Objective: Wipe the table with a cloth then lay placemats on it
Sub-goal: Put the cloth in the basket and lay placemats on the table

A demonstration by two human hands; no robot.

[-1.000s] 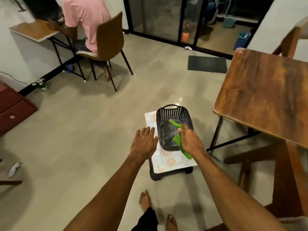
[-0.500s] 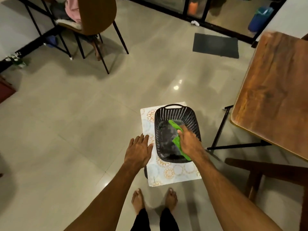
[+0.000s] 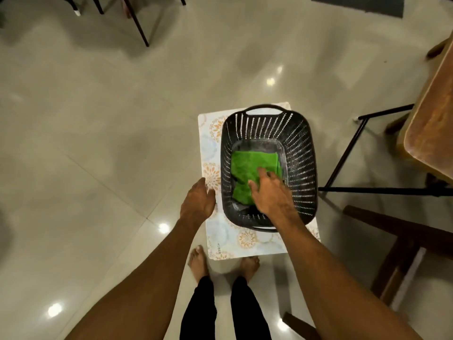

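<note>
The surface [image 3: 434,123], a wooden tabletop, shows only as a corner at about 3 o'clock, well apart from everything the hands are busy with and with nothing laid on the part in view. Below the middle of the view lies a patterned placemat [image 3: 245,241] on what looks like a low dark stand on the floor, and on it sits a black slotted plastic basket [image 3: 304,153]. Inside the basket, at about 12 o'clock from the right hand, lies the green cloth [image 3: 252,165]. That is the change: half a second ago the cloth hung bunched in the right hand over the basket, and now it lies spread almost flat on the basket floor, with the head tipped further down so the basket fills more of the view. I take this to mean the wiping is done and the cloth is being put away, so the placemats come next, though no wiped tabletop can be checked here. The right hand [image 3: 272,192] reaches down into the basket, palm down, fingers spread apart and resting on the near edge of the cloth, not clamped on it. The left hand [image 3: 198,200] hangs just beside the basket at its 9 o'clock, over the placemat's left edge, fingers loosely together and holding nothing. Both forearms stretch forward and down.
</note>
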